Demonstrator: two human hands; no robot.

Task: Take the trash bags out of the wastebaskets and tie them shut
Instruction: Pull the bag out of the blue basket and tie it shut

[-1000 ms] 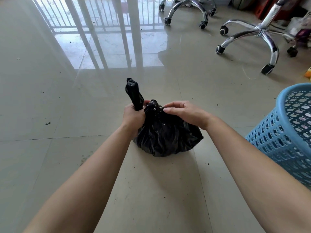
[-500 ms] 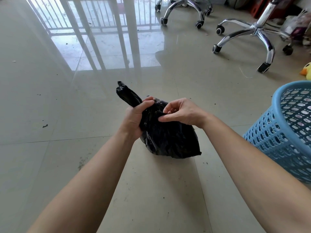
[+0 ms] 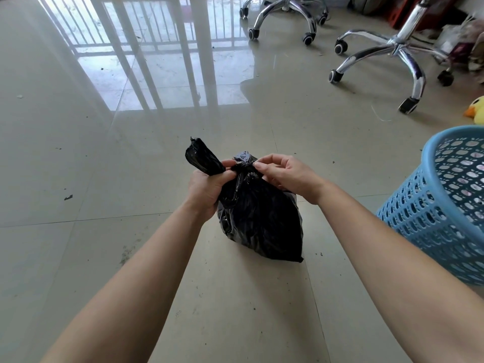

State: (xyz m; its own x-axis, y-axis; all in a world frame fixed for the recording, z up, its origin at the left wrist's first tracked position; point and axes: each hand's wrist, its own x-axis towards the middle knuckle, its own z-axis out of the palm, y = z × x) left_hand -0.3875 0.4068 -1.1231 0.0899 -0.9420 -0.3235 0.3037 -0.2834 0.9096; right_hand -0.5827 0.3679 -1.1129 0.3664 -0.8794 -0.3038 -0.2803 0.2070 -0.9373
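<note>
- Spreading beneath both hands, a glossy beige tiled floor (image 3: 78, 258) reflects window bars ahead of the left hand and carries scattered dark specks.
- To the right of the right forearm stands a light-blue perforated plastic wastebasket (image 3: 445, 218), partly cut off by the picture edge. It is well apart from the hands.
- Far ahead of the right hand is a chrome five-star office-chair base (image 3: 398, 51) on black castors. A second chrome chair base (image 3: 285, 11) lies farther ahead, nearer the middle.
- The black trash bag (image 3: 259, 218) hangs below and between the hands, out of the wastebasket. Its long axis slants from the gathered neck at the fingers down to a bottom corner nearer the person and to the right. Whether that corner touches the floor cannot be told.
- The left hand (image 3: 207, 189) is clenched around the bag's twisted tail (image 3: 203, 158), which sticks out of the top of the fist and points up and away to the left.
- The right hand (image 3: 285, 176) pinches the bunched knot (image 3: 245, 165) at the neck between thumb and forefinger, its other fingers curled behind it, just beside the left thumb.
- Well beyond the right hand, at the right edge, lies part of a yellow plush toy (image 3: 476, 108).
</note>
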